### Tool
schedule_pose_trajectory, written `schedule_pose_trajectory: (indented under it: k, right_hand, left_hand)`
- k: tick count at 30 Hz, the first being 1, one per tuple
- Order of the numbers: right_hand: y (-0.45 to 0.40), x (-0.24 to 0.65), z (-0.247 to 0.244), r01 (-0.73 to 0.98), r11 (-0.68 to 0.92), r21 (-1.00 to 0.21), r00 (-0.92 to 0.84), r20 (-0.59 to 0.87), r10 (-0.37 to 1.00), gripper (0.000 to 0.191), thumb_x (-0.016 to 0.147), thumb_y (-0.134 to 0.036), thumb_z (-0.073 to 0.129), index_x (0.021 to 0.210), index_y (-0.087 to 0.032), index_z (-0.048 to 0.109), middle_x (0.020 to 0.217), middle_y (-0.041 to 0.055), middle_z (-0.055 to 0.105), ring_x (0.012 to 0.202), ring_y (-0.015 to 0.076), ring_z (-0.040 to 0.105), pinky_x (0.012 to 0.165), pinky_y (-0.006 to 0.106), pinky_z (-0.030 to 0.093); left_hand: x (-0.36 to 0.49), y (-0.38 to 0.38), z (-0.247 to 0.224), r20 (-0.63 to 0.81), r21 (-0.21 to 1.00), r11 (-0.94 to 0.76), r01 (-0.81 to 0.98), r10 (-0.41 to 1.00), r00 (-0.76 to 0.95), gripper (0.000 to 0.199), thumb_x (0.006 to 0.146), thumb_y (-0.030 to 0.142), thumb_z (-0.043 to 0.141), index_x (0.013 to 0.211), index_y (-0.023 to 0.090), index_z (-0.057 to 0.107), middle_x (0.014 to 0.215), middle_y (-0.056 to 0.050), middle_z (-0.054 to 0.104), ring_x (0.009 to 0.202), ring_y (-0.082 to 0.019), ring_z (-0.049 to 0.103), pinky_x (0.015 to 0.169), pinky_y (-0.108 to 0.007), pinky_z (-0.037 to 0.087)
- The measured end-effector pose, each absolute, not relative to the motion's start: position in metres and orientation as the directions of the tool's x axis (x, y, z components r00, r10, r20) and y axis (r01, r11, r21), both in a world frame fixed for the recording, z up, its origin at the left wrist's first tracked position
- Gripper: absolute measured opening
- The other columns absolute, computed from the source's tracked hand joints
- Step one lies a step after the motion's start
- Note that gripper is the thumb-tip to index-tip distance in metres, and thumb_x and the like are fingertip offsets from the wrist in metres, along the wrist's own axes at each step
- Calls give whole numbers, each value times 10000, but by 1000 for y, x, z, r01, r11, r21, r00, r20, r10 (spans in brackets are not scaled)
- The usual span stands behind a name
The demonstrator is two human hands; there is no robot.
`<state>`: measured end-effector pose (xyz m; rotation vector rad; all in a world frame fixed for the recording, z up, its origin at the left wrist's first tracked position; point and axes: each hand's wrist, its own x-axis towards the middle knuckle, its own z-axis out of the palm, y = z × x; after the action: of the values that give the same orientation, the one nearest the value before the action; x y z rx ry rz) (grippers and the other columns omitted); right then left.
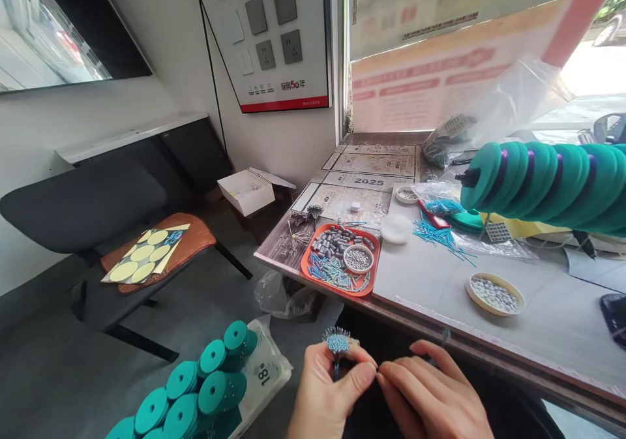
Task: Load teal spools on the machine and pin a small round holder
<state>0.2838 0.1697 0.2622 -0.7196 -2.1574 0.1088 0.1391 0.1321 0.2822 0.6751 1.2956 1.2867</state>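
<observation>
Head view: left hand (pixel 332 387) closed around blue pin cluster (pixel 337 342), probably light, prickly, best held from below; right hand (pixel 433 387) half-curled, can't tell if holding anything.

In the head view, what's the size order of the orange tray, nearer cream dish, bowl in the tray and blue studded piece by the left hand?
1. Orange tray
2. Nearer cream dish
3. Bowl and studded piece: too alike to rank; the piece sits nearer the camera.
</observation>
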Motion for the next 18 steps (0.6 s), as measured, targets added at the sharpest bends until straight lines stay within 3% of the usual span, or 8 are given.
schedule_pose_trajectory:
  k: [7, 10, 12, 15, 18]
  right_hand:
    - [172, 279, 271, 473, 822, -317, -441, 722, 533, 197, 853, -70, 458, 735, -195, 556, 636, -40, 634, 554, 94, 602, 784, 296, 374]
    - [173, 280, 273, 472, 823, -315, -431, 733, 527, 170, 837, -69, 483, 771, -189, 583, 668, -32, 651, 607, 103, 622, 776, 293, 391]
    - [173, 280, 272, 473, 822, -318, -418, 740, 527, 169, 833, -69, 488, 761, -186, 585, 660, -33, 649, 595, 97, 618, 770, 290, 397]
    - [172, 280, 271, 473, 823, -315, -432, 731, 528, 164, 824, -66, 499, 751, -188, 582, 661, -34, 646, 595, 99, 618, 765, 296, 402]
    - [170, 278, 269, 471, 821, -324, -419, 737, 531, 168, 831, -73, 494, 753, -195, 580, 663, -36, 647, 607, 107, 617, 767, 302, 403]
  left_hand:
    - [138, 139, 287, -350, 824, 281, -492, 935, -53, 345, 624, 451, 770, 650, 146, 611, 614, 49, 479, 343, 29, 198, 362, -180, 113]
    - [131, 138, 276, -311, 873, 252, -418, 947, -78, 305, 676, 449, 734, 733, 162, 647, 611, 49, 489, 346, 22, 194, 359, -175, 125]
    - [130, 137, 271, -254, 926, 189, -326, 953, -168, 280, 653, 406, 764, 776, 170, 677, 655, 17, 559, 394, -8, 316, 387, -171, 213]
    - [137, 138, 273, -170, 963, 101, -252, 948, -269, 239, 612, 352, 799, 660, 149, 684, 662, -25, 608, 567, -89, 481, 523, -189, 352]
    - [142, 140, 279, -204, 942, 140, -306, 961, -188, 281, 655, 390, 760, 614, 135, 649, 603, 3, 549, 432, -33, 356, 427, -186, 248]
